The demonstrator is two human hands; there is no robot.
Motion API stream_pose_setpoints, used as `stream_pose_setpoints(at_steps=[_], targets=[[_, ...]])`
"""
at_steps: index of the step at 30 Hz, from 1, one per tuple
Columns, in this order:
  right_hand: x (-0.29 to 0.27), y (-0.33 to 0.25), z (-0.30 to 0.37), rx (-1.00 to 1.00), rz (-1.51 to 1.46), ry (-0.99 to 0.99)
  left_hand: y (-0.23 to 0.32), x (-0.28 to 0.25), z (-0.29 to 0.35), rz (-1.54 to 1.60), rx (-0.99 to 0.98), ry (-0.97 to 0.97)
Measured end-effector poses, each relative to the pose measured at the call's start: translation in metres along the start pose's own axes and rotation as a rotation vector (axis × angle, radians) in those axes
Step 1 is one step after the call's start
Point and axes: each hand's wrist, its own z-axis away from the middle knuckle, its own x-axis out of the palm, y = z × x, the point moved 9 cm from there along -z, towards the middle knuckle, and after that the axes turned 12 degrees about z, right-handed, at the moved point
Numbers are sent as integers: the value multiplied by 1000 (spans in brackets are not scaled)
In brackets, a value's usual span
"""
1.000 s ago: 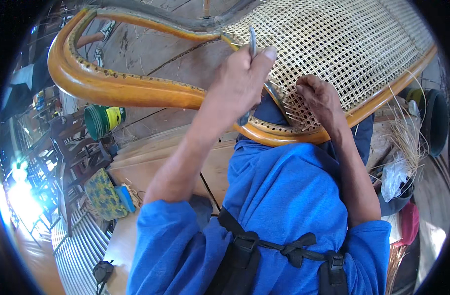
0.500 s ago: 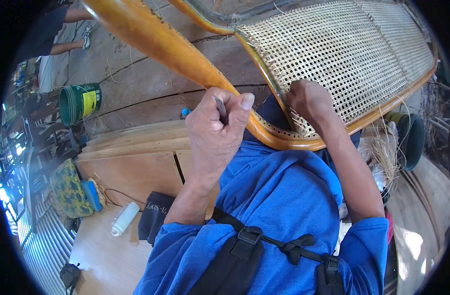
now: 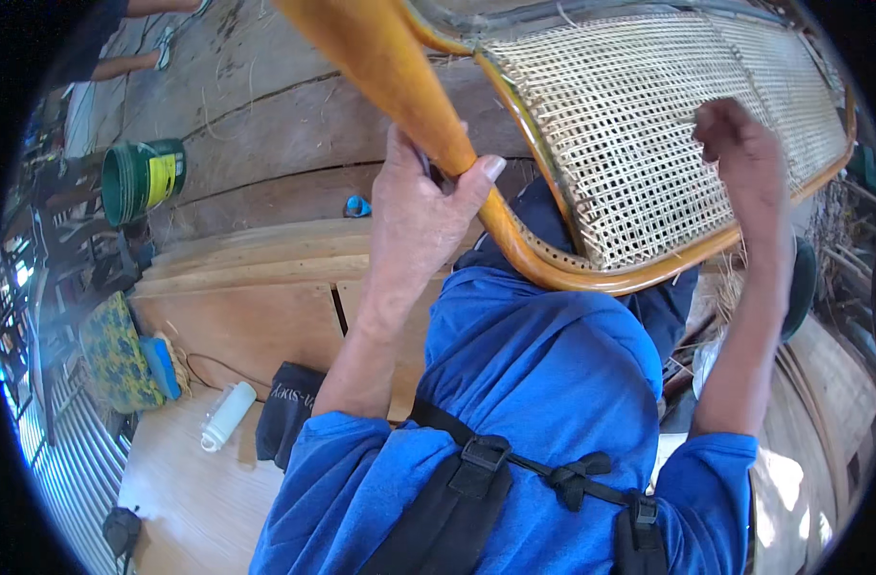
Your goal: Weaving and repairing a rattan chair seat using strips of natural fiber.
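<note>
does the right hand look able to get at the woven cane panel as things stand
Probably yes. The right hand is raised right over the woven cane panel with nothing between them, seemingly at its surface already. The left hand holds the wooden frame off to the side, out of the way.

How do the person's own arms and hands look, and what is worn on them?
Both forearms are bare, and so are the left hand and right hand: no gloves, watch or rings visible. Blue sleeves end near the elbows. Black harness straps cross the blue top.
</note>
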Motion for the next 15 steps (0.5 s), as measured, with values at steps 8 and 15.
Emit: stream_pose_setpoints(at_steps=[8, 15], targets=[[105, 73, 39, 284, -709, -281, -2, 11, -5, -21, -87, -89], [131, 47, 49, 74, -74, -156, -4, 9, -3, 12, 26, -21]])
